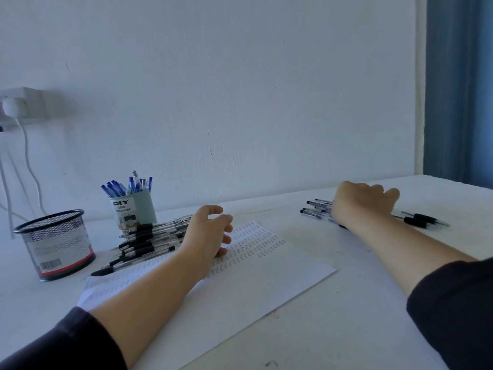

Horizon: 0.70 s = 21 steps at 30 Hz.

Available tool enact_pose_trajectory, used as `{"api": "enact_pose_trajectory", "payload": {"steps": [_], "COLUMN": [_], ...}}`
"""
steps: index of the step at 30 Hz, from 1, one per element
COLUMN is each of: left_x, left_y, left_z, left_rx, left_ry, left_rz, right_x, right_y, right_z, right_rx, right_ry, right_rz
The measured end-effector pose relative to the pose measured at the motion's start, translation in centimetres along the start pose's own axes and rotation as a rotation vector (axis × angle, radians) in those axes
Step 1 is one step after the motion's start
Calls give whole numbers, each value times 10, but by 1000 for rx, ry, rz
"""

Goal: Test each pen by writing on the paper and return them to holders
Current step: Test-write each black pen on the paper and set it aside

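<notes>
A white sheet of paper (253, 276) with rows of small scribbles lies on the white desk. My left hand (208, 231) rests on its upper left part, fingers loosely curled and holding nothing, right beside a pile of black pens (144, 241). My right hand (362, 204) is stretched to the far right, its fingers bent down over a second group of black pens (316, 208). Its fingertips are hidden behind the back of the hand. A light green holder (136, 209) full of blue pens (125, 185) stands behind the left pile. A black mesh holder (56, 244) stands at the left.
Two more black pens (421, 220) lie just right of my right wrist. A white charger (10, 106) with a hanging cable is plugged into the wall at the far left. A blue curtain (458, 89) hangs at the right, behind the desk.
</notes>
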State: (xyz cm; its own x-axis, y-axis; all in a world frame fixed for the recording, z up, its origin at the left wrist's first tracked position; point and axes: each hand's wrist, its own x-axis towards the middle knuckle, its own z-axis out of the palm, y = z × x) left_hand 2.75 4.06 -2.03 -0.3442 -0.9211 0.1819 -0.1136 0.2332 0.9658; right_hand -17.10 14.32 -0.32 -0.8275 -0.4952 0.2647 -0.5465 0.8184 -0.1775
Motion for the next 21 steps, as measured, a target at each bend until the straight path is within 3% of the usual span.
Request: {"api": "enact_pose_trajectory", "payload": {"steps": [6, 9, 12, 15, 18, 21], "left_x": [-2, -2, 0, 5, 13, 25], "left_y": [2, 2, 5, 14, 28, 33], "left_z": [0, -2, -7, -18, -42, -75], "left_rx": [5, 17, 14, -23, -16, 234], "left_ry": [4, 12, 10, -2, -86, -83], "left_rz": [-12, -7, 9, 2, -6, 74], "right_x": [-9, -10, -21, -34, -38, -35], "right_y": [-10, -21, -36, -50, -53, -52], "right_z": [-1, 3, 10, 17, 21, 23], "right_rx": [-95, 1, 271, 360, 286, 318], "right_ry": [-12, 5, -214, -479, -533, -540], "right_rz": [-140, -363, -640, -765, -813, -819]}}
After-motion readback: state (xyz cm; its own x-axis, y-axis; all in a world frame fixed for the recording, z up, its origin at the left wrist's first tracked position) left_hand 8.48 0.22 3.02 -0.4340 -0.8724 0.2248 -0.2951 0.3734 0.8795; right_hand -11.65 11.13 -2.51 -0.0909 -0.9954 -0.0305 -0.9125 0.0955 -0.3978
